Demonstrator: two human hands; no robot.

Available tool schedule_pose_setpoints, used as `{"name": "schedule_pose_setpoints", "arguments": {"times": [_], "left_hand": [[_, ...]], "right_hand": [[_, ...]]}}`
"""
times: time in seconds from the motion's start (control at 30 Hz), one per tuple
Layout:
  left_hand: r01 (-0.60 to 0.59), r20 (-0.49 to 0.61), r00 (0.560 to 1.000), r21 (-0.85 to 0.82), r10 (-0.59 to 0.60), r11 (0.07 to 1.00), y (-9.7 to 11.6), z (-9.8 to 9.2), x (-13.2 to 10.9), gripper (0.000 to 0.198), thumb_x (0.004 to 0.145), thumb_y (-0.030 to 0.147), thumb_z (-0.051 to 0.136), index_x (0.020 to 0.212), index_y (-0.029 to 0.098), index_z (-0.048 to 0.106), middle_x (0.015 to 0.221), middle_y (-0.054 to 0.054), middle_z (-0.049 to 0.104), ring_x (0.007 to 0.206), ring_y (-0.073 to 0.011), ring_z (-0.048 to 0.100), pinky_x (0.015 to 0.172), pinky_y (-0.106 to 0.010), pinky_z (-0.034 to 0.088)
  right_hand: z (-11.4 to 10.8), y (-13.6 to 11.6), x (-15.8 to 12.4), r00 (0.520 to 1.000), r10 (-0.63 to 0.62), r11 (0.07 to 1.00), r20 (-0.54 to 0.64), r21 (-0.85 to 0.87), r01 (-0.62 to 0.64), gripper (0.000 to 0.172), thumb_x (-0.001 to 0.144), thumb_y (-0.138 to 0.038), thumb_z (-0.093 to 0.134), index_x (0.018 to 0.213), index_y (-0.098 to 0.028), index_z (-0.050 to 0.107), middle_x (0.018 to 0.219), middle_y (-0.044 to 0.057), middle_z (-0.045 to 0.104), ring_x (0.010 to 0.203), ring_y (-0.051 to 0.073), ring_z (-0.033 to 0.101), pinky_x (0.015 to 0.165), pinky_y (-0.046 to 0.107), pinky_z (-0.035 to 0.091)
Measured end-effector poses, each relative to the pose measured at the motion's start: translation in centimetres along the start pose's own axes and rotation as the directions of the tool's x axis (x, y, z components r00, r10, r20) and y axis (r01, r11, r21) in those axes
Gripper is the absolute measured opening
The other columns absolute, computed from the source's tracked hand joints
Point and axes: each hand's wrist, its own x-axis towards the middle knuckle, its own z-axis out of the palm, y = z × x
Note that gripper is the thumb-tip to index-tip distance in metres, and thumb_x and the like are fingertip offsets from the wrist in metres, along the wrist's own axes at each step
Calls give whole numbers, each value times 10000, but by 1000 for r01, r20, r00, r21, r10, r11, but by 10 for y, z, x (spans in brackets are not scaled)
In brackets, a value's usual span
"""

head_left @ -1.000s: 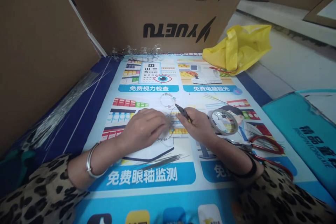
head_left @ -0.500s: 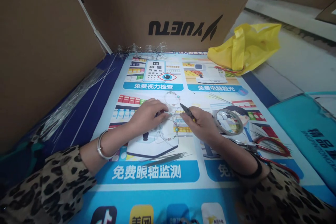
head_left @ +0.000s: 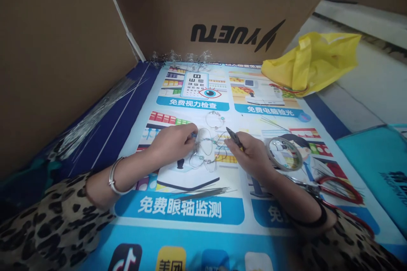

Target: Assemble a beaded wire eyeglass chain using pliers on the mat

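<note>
My left hand (head_left: 176, 142) has its thumb and fingers pinched at the left side of a beaded wire piece (head_left: 207, 161), made of thin loops with small coloured beads. In my right hand (head_left: 252, 154) is a pair of pliers (head_left: 234, 138) with dark pointed jaws, aimed away from me. The right fingertips also touch the right end of the wire. Just beyond both hands, a round beaded wire ring (head_left: 215, 119) lies flat on the printed sheet (head_left: 235, 233). The wire in my left fingertips is partly hidden.
Right of my right hand are a roll of clear tape (head_left: 297, 165) and red-handled scissors (head_left: 361, 197). Cut wires (head_left: 210, 192) lie in front, a wire bundle (head_left: 98, 106) at left. Wire pieces (head_left: 190, 61) stand by the cardboard box (head_left: 197, 0); a yellow bag (head_left: 305, 63) sits back right.
The camera view has shifted, moving the scene slightly to the right. My hands are farther apart, the left one having drawn away leftward, and the wire loops between them show more openly.
</note>
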Motion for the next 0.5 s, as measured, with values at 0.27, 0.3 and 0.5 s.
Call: {"name": "schedule_pose_setpoints", "arguments": {"times": [0.27, 0.3, 0.5], "left_hand": [[-397, -12, 915, 159, 403, 904, 7, -10, -3, 151, 835, 172, 471, 890, 189, 611, 932, -57, 559, 883, -200, 498, 731, -308, 394], [-430, 26, 901, 198, 434, 881, 9, -10, -3, 170, 838, 151, 466, 904, 201, 615, 932, -54, 561, 879, -201, 496, 732, -313, 389], [-517, 130, 854, 316, 503, 796, 14, -5, -2, 158, 849, 144, 471, 939, 180, 596, 940, -63, 570, 891, -213, 489, 728, -324, 383]], "right_hand": [[2, 0, 0, 1000, -10, 1000, 14, -11, 10, 329, 841, -419, 406, 596, -201, 382, 557, -30, 439, 522, 95, 422, 507, 212, 266], [2, 0, 1, 1000, -13, 1000, 14, -12, 13, 325, 840, -416, 408, 599, -200, 388, 558, -30, 441, 523, 94, 421, 508, 212, 266], [2, 0, 0, 1000, -18, 1000, 15, -20, 18, 314, 837, -408, 413, 602, -201, 401, 555, -30, 450, 522, 96, 419, 511, 215, 265]]}}
